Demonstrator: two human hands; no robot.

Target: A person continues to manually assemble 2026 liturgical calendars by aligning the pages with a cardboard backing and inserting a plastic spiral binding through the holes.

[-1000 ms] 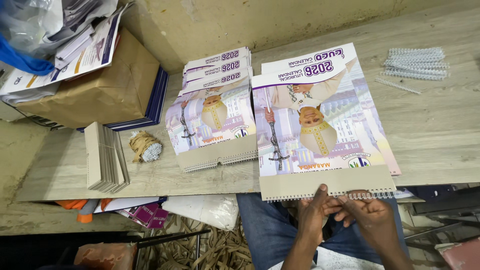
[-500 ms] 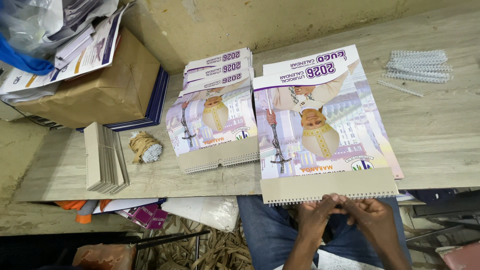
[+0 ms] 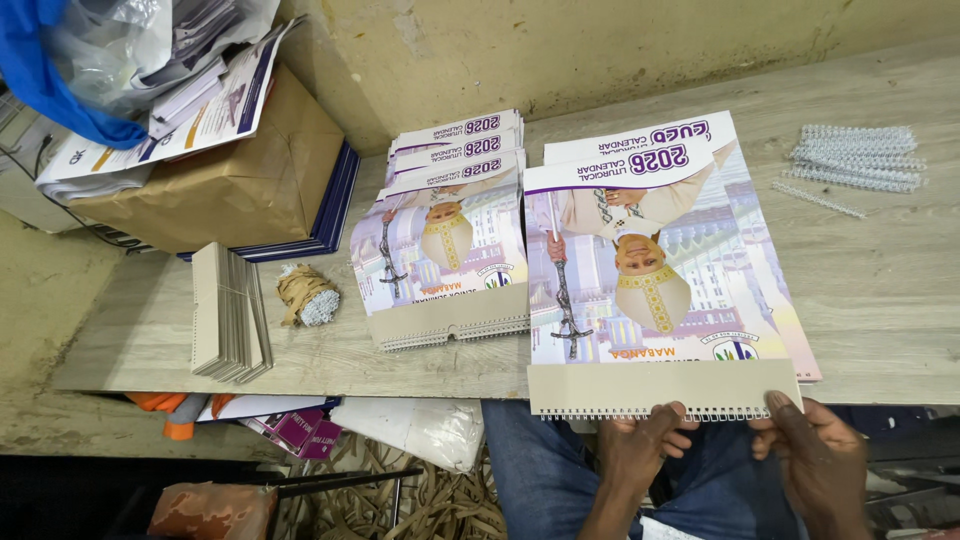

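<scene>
A purple and white wall calendar (image 3: pixel 650 280) lies on the pale wooden table (image 3: pixel 880 290), on top of another like it. Its grey card back and wire-bound edge (image 3: pixel 660 390) hang over the table's near edge. My left hand (image 3: pixel 640 450) curls its fingers up onto that bound edge near the middle. My right hand (image 3: pixel 815 460) pinches the same edge near its right corner. Both hands sit below the table edge, over my lap in blue jeans.
A stack of finished calendars (image 3: pixel 445 250) lies just left. Loose silver binding coils (image 3: pixel 860 155) rest at the far right. Grey card strips (image 3: pixel 228 310) and a small banded bundle (image 3: pixel 308 297) sit at the left, a brown paper package (image 3: pixel 230 180) with papers behind them.
My hands, close together at the middle of the bound edge before, have spread apart; the right hand has moved toward the right corner. The calendar sits slightly nearer to me.
</scene>
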